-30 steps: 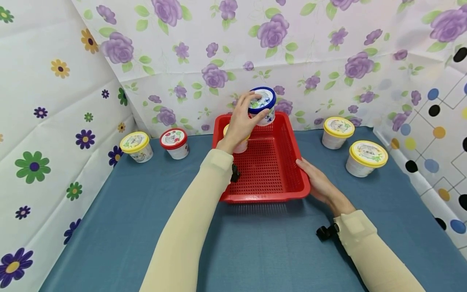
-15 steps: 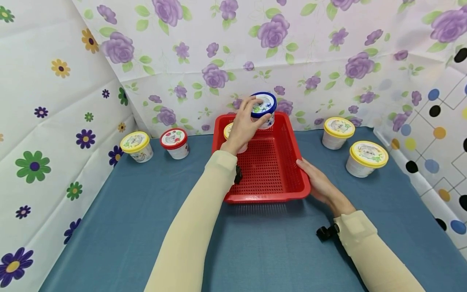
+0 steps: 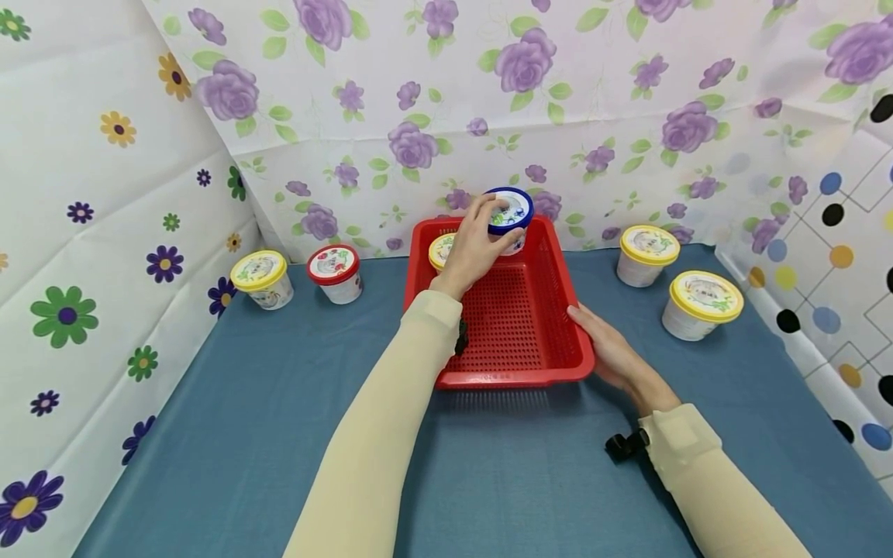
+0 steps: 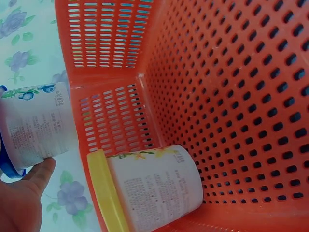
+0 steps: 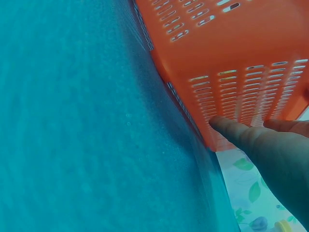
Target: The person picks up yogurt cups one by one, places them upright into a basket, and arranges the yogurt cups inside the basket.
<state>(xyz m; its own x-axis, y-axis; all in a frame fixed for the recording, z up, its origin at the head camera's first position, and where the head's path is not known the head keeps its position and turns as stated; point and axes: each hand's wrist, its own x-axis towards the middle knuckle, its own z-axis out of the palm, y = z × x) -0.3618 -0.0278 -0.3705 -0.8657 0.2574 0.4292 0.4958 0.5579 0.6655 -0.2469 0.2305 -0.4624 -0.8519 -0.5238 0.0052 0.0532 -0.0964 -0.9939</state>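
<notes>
My left hand (image 3: 477,246) grips a white tub with a blue lid (image 3: 512,209), thumb and fingers around its lid end. It holds this tub at the far end of the red plastic basket (image 3: 512,380). A yellow-lidded tub (image 4: 154,188) is inside the basket by its far left corner, partly behind my left hand in the head view. My right hand (image 3: 614,353) holds the basket's right side, a digit over the rim; in the right wrist view its fingers (image 5: 231,131) lie against the slotted outer wall.
On the blue cloth-covered table (image 3: 530,473), a yellow-lidded tub (image 3: 262,280) and a red-lidded tub (image 3: 336,274) stand to the left. Two more yellow-lidded tubs, a farther one (image 3: 647,256) and a nearer one (image 3: 701,305), stand right. A flowered sheet (image 3: 391,77) hangs behind.
My left hand has lowered the blue-lidded tub and moved it slightly to the right, showing more of the yellow-lidded tub in the basket. My right hand stays on the basket's side.
</notes>
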